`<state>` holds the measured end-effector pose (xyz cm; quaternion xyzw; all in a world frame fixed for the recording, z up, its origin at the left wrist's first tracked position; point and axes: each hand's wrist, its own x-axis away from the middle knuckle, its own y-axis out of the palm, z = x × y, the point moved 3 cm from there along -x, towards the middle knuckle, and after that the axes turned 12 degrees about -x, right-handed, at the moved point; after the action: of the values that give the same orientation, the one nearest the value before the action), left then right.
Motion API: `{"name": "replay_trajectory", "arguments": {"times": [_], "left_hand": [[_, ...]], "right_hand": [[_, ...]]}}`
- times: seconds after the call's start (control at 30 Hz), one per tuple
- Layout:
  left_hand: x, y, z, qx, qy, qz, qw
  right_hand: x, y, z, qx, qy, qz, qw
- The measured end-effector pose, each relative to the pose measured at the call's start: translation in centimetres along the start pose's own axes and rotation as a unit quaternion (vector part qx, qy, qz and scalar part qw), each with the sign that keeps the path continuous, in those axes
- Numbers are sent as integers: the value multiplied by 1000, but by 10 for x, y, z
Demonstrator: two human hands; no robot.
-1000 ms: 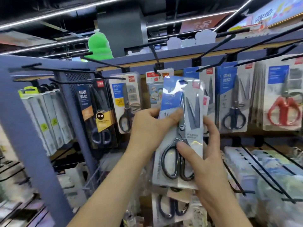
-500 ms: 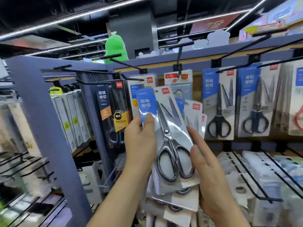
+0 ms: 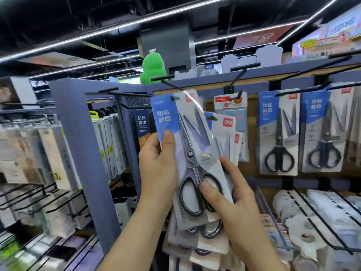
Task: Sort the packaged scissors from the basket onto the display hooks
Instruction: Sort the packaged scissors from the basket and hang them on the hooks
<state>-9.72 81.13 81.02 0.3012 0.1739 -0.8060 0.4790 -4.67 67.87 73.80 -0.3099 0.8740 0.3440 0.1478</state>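
Both forearms are cut off by the lower edge. The right hand (image 3: 240, 208) clamps a fanned stack of packs (image 3: 197, 243), thumb curled over the front one's handle loops and fingers hidden behind the cards. The left hand (image 3: 158, 169) pinches the front scissors pack (image 3: 187, 145) at its side, thumb flat on the blue label and fingers out of sight behind. That pack is glossy clear plastic over a white card, holding steel blades with black oval loops. It tilts left, and its top sits just under a black wire hook (image 3: 166, 83); whether the hook passes through the hang hole cannot be told. A dark pack (image 3: 143, 122) is half hidden behind it. Farther right, two hung packs (image 3: 278, 132) hold black-handled scissors. The boxes at left (image 3: 39, 149) are smeared. A green figure (image 3: 153, 69) stands on top.
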Motion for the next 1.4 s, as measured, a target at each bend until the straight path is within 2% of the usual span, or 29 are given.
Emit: {"name": "replay_trajectory", "arguments": {"times": [0.23, 0.43, 0.53, 0.63, 0.77, 0.9, 1.03, 1.13, 1.2, 1.3, 1.33, 1.4], "left_hand": [[-13, 1, -9, -2, -66, -51, 997], [-38, 17, -16, -93, -38, -47, 994], [-56, 29, -24, -92, -49, -56, 993], [-74, 34, -39, -81, -72, -68, 992], [-91, 41, -68, -110, -89, -55, 988], [-100, 53, -91, -97, -115, -48, 987], [-92, 55, -83, -158, -119, -7, 980], [-70, 42, -63, -217, -52, 16, 975], [-45, 39, -42, -210, 20, -18, 977], [-10, 51, -18, -119, -16, -177, 977], [-2, 55, -16, -99, -30, -206, 973], [7, 57, -15, -76, -36, -188, 979]], "right_hand": [[-2, 11, 0, 5, -6, -23, 1000], [-9, 2, 8, 28, 14, -42, 999], [-11, -14, 7, 76, 40, -59, 995], [-12, -36, 1, 129, 35, -34, 990], [-10, -62, -9, 176, -3, 20, 984], [-11, -69, -21, 217, -19, 17, 976], [-10, -68, -22, 191, -15, 18, 981], [-9, -67, -20, 160, -13, 15, 987], [-9, -64, -17, 158, -9, 5, 987], [-8, -59, -16, 158, -1, -29, 987], [-7, -56, -16, 164, 4, -41, 986], [-2, -50, -14, 153, 14, -55, 987]]}}
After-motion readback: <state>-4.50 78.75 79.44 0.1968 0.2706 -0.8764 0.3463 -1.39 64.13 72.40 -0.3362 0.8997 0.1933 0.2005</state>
